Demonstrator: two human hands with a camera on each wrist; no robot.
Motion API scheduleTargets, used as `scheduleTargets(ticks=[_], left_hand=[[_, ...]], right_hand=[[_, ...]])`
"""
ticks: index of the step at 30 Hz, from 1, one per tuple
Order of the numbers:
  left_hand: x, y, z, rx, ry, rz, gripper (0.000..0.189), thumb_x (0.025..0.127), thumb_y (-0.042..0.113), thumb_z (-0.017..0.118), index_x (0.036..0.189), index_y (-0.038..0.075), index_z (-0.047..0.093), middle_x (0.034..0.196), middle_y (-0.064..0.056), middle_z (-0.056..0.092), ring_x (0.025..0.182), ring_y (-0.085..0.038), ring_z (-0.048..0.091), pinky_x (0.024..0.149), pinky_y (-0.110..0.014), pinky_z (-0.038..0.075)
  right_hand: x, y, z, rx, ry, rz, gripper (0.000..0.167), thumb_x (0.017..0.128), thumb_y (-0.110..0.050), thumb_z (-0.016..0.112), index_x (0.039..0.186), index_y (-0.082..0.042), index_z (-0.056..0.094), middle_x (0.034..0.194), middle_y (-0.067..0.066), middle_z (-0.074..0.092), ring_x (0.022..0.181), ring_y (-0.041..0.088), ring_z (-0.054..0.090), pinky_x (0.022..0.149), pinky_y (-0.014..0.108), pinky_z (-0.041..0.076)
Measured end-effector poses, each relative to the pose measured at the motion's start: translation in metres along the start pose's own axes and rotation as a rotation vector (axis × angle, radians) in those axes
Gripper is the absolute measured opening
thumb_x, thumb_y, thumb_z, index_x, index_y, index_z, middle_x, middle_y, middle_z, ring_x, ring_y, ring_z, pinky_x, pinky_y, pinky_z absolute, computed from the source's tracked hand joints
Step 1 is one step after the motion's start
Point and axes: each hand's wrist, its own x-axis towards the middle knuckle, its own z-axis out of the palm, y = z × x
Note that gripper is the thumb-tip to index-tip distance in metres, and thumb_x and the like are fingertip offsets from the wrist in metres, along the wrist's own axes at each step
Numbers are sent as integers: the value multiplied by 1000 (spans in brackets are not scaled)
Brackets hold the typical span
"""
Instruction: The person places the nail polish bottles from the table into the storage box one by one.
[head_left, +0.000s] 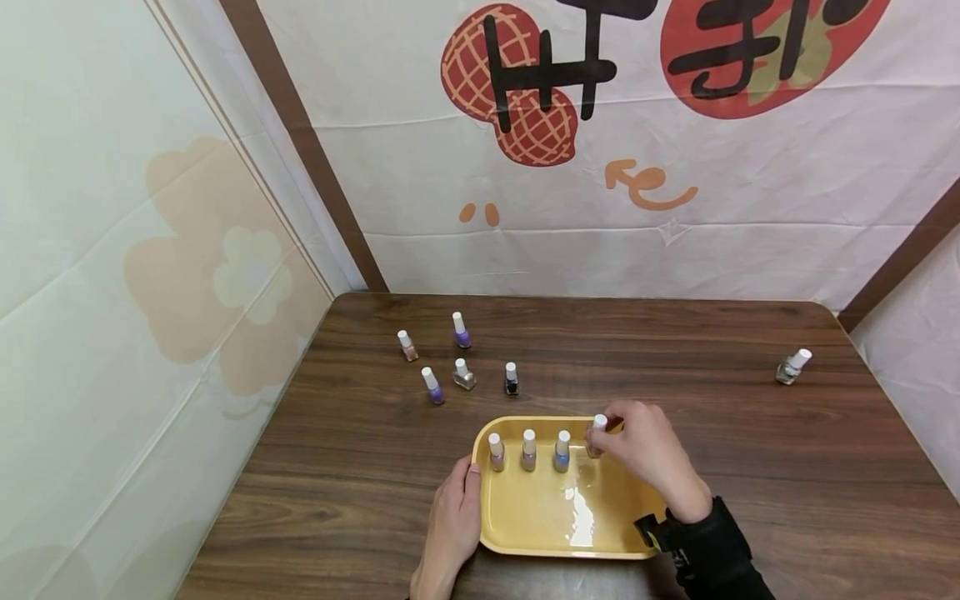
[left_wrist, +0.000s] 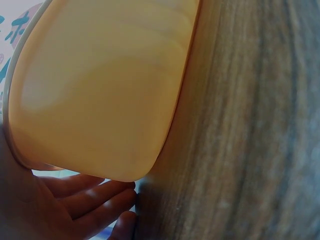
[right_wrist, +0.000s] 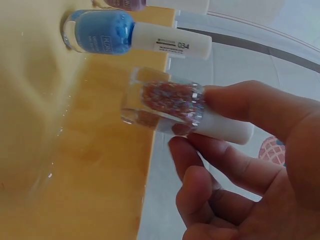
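Right hand (head_left: 645,446) pinches glitter bottle (right_wrist: 165,102) inside tray (head_left: 525,521)'s far edge, beside blue bottle (head_left: 562,460); open floor toward near rim. Left hand (head_left: 453,512) grips tray's left edge.

The head view looks forward and down on the desk (head_left: 337,467), both far corners included. The left wrist view sits low and close outside the left edge of the tray (head_left: 525,525), rolled sideways (the desk stands upright there). The right wrist view, likewise rolled, faces forward over the tray's far edge, sharing the held bottle (right_wrist: 170,102) closely with the head view.
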Motion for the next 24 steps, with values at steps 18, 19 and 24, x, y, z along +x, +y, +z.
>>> scheduleTargets(ticks=[18,19,24], left_hand=[[0,1,0,-1,1,-6,37,105,30,36,122,9,61,114,-8,68,106,-24,64,89,-45,50],[0,1,0,0,0,-6,37,105,30,36,122,9,61,114,-8,68,106,-24,64,89,-45,50],[1,1,1,-7,2,-11,36,105,28,36,123,9,61,114,-9,68,107,-24,64,90,-45,49]], right_hand=[[-1,2,10,-126,-22,33,15,80,-18,70,67,-14,64,61,-2,56,52,13,43,50,24,30],[-1,2,11,-126,-22,37,15,80,-17,70,67,-14,64,61,-2,55,52,13,43,50,25,30],[0,2,13,-136,-27,44,20,80,-18,69,63,-14,60,59,-1,50,52,13,41,49,24,28]])
